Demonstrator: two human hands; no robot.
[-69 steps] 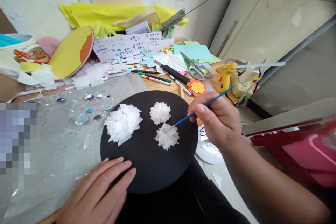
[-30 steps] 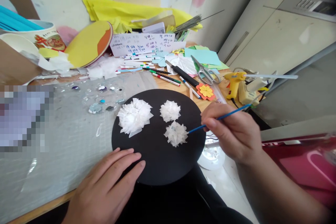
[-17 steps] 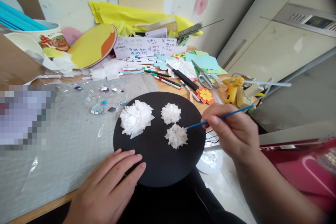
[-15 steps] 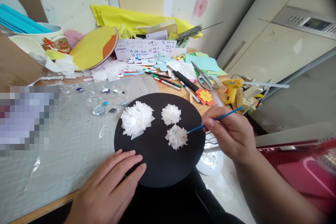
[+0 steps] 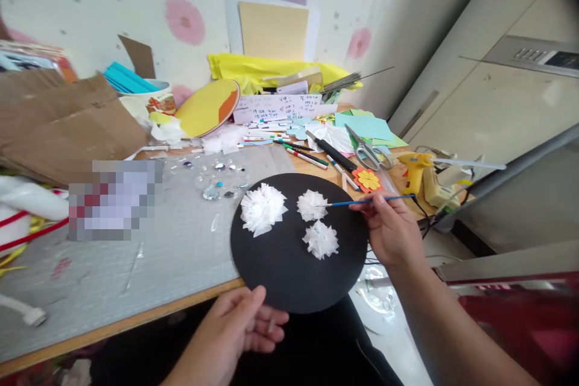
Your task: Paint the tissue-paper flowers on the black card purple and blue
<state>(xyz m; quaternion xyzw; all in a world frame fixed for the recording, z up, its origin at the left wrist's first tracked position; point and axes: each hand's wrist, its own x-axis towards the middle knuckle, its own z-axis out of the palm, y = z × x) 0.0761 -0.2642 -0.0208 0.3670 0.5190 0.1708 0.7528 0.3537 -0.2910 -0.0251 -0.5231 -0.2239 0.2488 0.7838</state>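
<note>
A round black board [image 5: 280, 280] lies partly over the table's front edge. It bears three white ruffled paper flowers: a larger flower [image 5: 262, 208] at left, a small upper-right flower [image 5: 312, 205] and a small lower-right flower [image 5: 321, 240]. Pinched in my right hand [image 5: 393, 223] is a thin blue paintbrush [image 5: 348, 202], its pale tip at the upper-right flower. My left hand [image 5: 246, 325] is at the board's near-left edge, palm turned up, thumb apart from loosely curled fingers. Whether it touches the board I cannot tell.
Clear gems [image 5: 211, 192] lie on the grey table covering [image 5: 181, 253]. Behind the board are markers [image 5: 307, 158], scissors [image 5: 368, 148], an orange paper flower [image 5: 367, 180] and a yellow glue gun [image 5: 414, 172]. A cardboard box [image 5: 67, 120] stands at left.
My left hand has come off the board's surface and turned palm up by its near edge. The brush tip has moved from the lower small flower to the upper one. The view has shifted left.
</note>
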